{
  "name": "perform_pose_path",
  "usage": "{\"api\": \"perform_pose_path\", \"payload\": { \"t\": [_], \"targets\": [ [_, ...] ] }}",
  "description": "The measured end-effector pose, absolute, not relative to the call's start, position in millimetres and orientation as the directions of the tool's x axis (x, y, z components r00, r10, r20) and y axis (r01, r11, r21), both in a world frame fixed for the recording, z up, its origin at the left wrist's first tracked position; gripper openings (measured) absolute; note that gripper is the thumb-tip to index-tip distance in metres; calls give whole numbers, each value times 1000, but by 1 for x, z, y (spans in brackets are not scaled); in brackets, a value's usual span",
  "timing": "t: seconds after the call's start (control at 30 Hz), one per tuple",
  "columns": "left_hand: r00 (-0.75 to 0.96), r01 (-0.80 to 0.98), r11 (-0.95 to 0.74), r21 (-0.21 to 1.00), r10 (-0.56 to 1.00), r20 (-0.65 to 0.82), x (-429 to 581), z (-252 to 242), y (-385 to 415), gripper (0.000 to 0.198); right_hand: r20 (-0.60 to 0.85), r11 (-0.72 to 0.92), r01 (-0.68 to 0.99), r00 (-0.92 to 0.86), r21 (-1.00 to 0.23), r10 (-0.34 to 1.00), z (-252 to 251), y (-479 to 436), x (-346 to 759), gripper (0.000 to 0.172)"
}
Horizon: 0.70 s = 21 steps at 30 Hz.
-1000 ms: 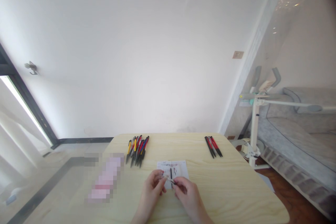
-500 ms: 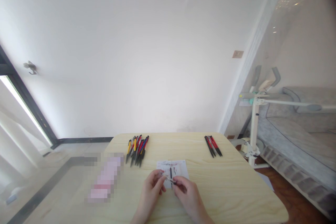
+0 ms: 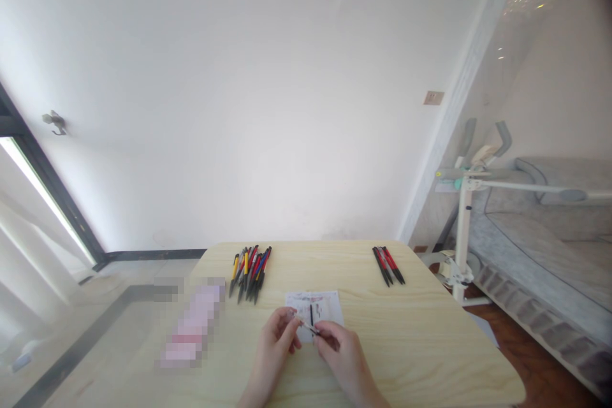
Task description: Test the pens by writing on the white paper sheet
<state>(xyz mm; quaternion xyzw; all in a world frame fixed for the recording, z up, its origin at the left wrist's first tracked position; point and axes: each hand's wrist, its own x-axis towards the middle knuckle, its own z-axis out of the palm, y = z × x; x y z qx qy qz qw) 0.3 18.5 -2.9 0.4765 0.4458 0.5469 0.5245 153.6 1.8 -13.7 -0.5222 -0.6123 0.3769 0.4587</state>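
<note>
Both hands meet over the near middle of the table and are closed on one pen (image 3: 307,326), thin and light-coloured with a dark end to the right. My left hand (image 3: 281,331) pinches its left end between thumb and fingers. My right hand (image 3: 338,343) pinches the dark end. Fingers hide parts of the pen, so its full shape cannot be made out. Just beyond the hands lies a white printed sheet (image 3: 329,306). A thin black stick (image 3: 311,314) lies on that sheet, pointing away from me.
On the pale wooden table (image 3: 411,344), a pile of several pens (image 3: 249,273) in yellow, red, blue and grey lies back left. Several red, grey and black pens (image 3: 388,266) lie back right. A pinkish blurred patch (image 3: 194,325) is at the left edge. Exercise equipment (image 3: 463,223) stands right.
</note>
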Motion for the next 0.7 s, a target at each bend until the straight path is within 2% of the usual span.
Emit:
{"api": "perform_pose_path", "payload": {
  "t": [0.7],
  "targets": [
    [-22,-194,-43,980,999,40,-2,-1,19,29,220,225,315,-50,-922,974,-4,-1,152,27]
  ]
}}
